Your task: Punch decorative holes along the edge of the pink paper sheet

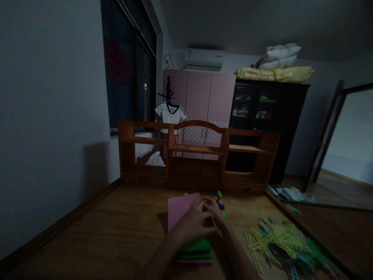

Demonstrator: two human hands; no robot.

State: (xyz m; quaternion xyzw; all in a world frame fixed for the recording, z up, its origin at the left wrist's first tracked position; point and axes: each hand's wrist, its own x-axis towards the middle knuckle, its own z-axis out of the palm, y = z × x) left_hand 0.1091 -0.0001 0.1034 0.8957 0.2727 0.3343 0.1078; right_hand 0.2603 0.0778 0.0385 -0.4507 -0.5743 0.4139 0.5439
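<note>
A pink sheet (181, 207) lies on top of a stack of coloured sheets, green ones (196, 250) showing at the near edge, on a wooden desk (116, 229). My left hand (194, 222) rests on the pink sheet near its right edge, fingers curled. My right hand (215, 213) meets it there, fingertips touching the same edge. Whether either hand pinches the sheet is too dark to tell. Small coloured punches (220, 201) sit just beyond my hands.
A pile of yellow and green cut paper strips (279, 241) lies at the right of the desk. A wooden shelf unit (198, 155) stands along the desk's far edge. Behind it are a pink wardrobe, a dark cabinet and an open door.
</note>
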